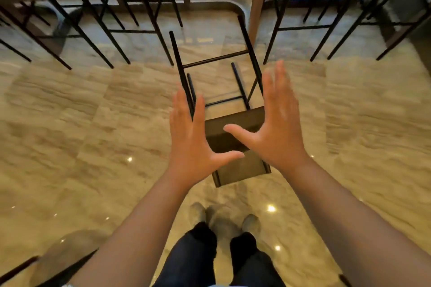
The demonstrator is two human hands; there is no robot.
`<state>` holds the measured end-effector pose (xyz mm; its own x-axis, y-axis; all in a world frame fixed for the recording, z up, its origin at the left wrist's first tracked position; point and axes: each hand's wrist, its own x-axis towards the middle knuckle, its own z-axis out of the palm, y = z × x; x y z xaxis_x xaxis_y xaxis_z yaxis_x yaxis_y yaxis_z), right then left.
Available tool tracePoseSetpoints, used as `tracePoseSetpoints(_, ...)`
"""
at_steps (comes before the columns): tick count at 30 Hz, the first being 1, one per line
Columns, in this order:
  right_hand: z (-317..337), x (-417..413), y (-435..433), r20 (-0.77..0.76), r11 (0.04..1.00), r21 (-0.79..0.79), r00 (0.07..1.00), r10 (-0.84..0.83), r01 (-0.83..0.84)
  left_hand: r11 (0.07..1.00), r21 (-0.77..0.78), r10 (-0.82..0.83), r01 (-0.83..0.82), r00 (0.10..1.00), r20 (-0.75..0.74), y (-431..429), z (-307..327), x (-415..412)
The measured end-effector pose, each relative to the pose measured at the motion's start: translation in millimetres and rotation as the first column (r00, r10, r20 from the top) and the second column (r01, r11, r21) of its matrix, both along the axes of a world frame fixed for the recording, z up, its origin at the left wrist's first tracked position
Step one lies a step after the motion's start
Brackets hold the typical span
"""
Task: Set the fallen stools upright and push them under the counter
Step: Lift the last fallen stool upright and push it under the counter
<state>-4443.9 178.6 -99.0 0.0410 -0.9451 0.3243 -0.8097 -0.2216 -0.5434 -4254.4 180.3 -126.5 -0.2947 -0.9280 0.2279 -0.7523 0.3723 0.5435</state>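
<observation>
A fallen stool (pixel 233 121) lies on its side on the marble floor straight ahead of me. Its brown seat points toward my feet and its thin black legs point away toward the counter. My left hand (pixel 191 133) hovers above the stool's left side, fingers spread, holding nothing. My right hand (pixel 272 126) hovers above the seat's right side, palm open with the thumb out. Neither hand touches the stool. The counter's wooden post (pixel 256 4) rises just beyond the stool's feet.
Upright stools with black legs stand in a row under the counter at far left (pixel 112 21) and far right (pixel 331 18). A dark curved floor border (pixel 219 4) runs beneath. My shoes (pixel 224 219) stand just behind the fallen stool. Glossy beige floor surrounds it.
</observation>
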Motion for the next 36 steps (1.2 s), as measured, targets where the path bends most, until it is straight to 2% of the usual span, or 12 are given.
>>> tracePoseSetpoints(3, -49.7, -12.2, 10.5, -0.186, 0.989, 0.146, 0.982, 0.029, -0.002, 0.996, 0.083, 0.016, -0.029, 0.987, 0.161, 11.7, -39.6, -14.8)
tracePoseSetpoints(7, -142.1, -36.4, 17.3, -0.362, 0.959, 0.275, 0.932, 0.029, 0.076, 0.976, 0.210, 0.000, -0.064, 0.956, 0.292, 2.5, -122.9, -37.9)
tracePoseSetpoints(10, -222.3, -50.8, 31.1, -0.428, 0.921, 0.365, 0.903, 0.035, 0.137, 0.955, 0.285, -0.020, -0.087, 0.935, 0.353, 14.7, -195.0, -54.4)
tracePoseSetpoints(13, -320.0, -61.2, 43.8, -0.480, 0.877, 0.461, 0.870, 0.116, 0.137, 0.936, 0.327, -0.017, -0.131, 0.910, 0.413, 31.0, -285.7, -64.3)
tracePoseSetpoints(17, -464.7, -82.0, 53.0, -0.480, 0.851, 0.519, 0.851, 0.213, 0.079, 0.918, 0.373, -0.092, -0.132, 0.846, 0.526, 45.8, -432.6, -84.1)
tracePoseSetpoints(20, -580.5, -95.3, 50.8, -0.471, 0.838, 0.545, 0.822, 0.320, -0.014, 0.900, 0.389, -0.069, -0.197, 0.817, 0.573, 49.6, -553.4, -97.3)
tracePoseSetpoints(25, -763.6, -104.8, 26.9, -0.464, 0.812, 0.573, 0.774, 0.431, -0.109, 0.797, 0.548, -0.136, -0.253, 0.810, 0.571, 31.1, -740.5, -105.3)
tracePoseSetpoints(27, -821.4, -104.2, 26.3, -0.462, 0.770, 0.629, 0.745, 0.481, -0.107, 0.802, 0.559, -0.199, -0.210, 0.789, 0.581, 29.9, -793.2, -106.1)
tracePoseSetpoints(30, -871.8, -105.2, 22.2, -0.475, 0.747, 0.656, 0.709, 0.521, -0.110, 0.824, 0.545, -0.275, -0.154, 0.733, 0.623, 26.8, -846.8, -99.4)
tracePoseSetpoints(33, -901.6, -105.6, 25.0, -0.454, 0.729, 0.662, 0.679, 0.576, -0.175, 0.837, 0.546, -0.379, -0.040, 0.678, 0.630, 25.6, -879.2, -93.3)
tracePoseSetpoints(36, -917.2, -111.0, 35.4, -0.441, 0.713, 0.662, 0.650, 0.619, -0.230, 0.820, 0.572, -0.432, 0.031, 0.689, 0.582, 35.8, -898.2, -94.8)
